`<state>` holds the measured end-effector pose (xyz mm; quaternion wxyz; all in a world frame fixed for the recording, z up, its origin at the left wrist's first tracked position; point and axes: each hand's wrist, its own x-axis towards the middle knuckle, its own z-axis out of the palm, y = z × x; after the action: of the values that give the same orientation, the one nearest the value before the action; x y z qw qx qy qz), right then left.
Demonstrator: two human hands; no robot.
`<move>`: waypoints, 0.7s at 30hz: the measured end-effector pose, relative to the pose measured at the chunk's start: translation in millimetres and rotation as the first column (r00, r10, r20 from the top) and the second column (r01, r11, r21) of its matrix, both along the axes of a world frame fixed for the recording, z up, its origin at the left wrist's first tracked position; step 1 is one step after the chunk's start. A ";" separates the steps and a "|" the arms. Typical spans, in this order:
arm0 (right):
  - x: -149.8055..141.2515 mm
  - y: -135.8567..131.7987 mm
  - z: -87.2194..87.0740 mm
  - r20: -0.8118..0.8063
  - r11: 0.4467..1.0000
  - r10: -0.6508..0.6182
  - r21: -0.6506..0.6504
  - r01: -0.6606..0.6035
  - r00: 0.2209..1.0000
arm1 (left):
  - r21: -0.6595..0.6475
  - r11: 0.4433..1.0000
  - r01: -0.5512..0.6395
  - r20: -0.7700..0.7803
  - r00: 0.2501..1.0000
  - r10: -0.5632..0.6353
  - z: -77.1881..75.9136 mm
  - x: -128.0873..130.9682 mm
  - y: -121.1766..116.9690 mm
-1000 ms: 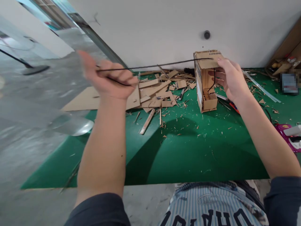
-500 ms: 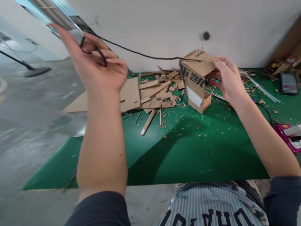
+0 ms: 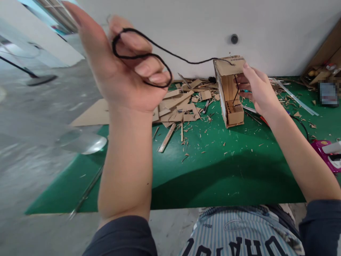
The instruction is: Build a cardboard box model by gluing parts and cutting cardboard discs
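Note:
Raised at the upper left, my left hand [image 3: 133, 71] has its fingers curled and its thumb stretched out. A black cord [image 3: 183, 58] loops over those fingers and runs slackly to the top of a cardboard box [image 3: 221, 97]. Through the top panel the cord passes and hangs down inside the tall, narrow box, which is open at the front and has a small cardboard block at its bottom. My right hand [image 3: 257, 85] grips the box's upper right edge, thumb on top and fingers at the open side. The box stands upright on the green table [image 3: 213, 170].
Cardboard scraps [image 3: 178, 106] lie heaped behind and left of the box. A clear strip [image 3: 295, 97] and a magenta device [image 3: 323, 153] are on the right. A larger cardboard box [image 3: 323, 53] stands at the back right, near the white wall [image 3: 191, 28].
My left hand has moved right and closer, and the cord has gone slack with a wider loop. The box has turned, so its open front now faces me. My right hand stays on it.

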<state>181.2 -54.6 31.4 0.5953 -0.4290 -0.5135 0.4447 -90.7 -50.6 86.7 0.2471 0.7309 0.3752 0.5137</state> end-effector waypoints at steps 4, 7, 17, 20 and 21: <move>4.3 2.0 0.1 0.029 1.000 0.001 -0.027 -0.001 1.000 | -0.001 0.982 0.191 0.116 0.975 -0.190 4.8 23.3 -31.1; 7.1 0.8 -0.8 0.002 0.999 0.050 -0.016 -0.050 0.999 | 0.184 0.965 0.185 -0.063 0.982 -0.177 4.2 34.8 -43.2; 9.0 5.5 -10.5 -0.004 0.990 0.140 0.031 -0.140 0.990 | 0.421 0.879 -0.223 -0.274 0.893 0.357 -11.1 56.2 -36.3; 6.5 3.5 -10.7 0.018 0.982 0.188 0.012 -0.188 0.982 | 0.458 0.848 -0.266 -0.269 0.868 0.417 -16.0 62.8 -23.9; 5.7 1.7 -10.1 0.015 0.980 0.199 -0.001 -0.199 0.980 | 0.406 0.889 -0.212 -0.269 0.902 0.338 -19.2 63.3 -15.6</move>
<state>186.9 -52.9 21.3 0.5443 -0.3788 -0.5582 0.4987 -27.4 -66.1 67.5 -0.0371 0.7785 0.4100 0.4738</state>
